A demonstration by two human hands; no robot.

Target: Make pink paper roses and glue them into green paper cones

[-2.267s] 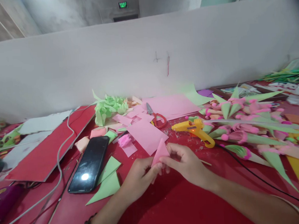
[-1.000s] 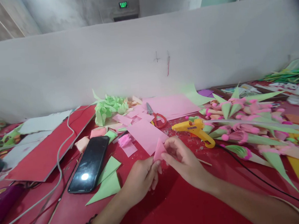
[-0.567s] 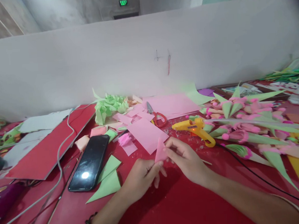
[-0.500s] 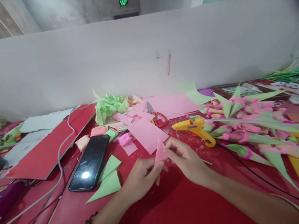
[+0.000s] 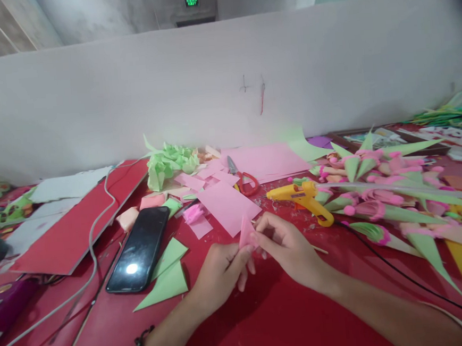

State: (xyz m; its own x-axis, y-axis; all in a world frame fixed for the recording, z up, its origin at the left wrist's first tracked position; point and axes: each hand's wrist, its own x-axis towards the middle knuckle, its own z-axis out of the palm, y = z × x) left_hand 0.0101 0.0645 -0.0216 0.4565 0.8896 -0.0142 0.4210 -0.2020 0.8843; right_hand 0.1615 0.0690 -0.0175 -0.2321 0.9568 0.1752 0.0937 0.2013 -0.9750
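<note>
A small folded piece of pink paper (image 5: 246,231) with a pointed top is held between both hands, above the red table. My left hand (image 5: 225,269) pinches its lower left side between thumb and fingers. From the right, my right hand (image 5: 286,243) presses thumb and fingertips on its lower edge; part of the paper is hidden by the fingers. Just behind it lies a flat pink sheet (image 5: 229,208). Red-handled scissors (image 5: 248,183) rest beyond that sheet. To the right of the hands is a yellow glue gun (image 5: 305,199) with a long clear glue stick.
A pile of green and pink paper cones (image 5: 380,188) covers the right side. At left lie a black phone (image 5: 139,249), folded green paper (image 5: 168,284) and a red board (image 5: 83,227). Crumpled green paper (image 5: 168,162) sits before the white partition (image 5: 168,92). A black cord (image 5: 402,271) crosses the right.
The folded pink paper has turned slightly more upright, and my fingers have closed in around its lower part. My right thumb has shifted a little lower. The things on the table stay put.
</note>
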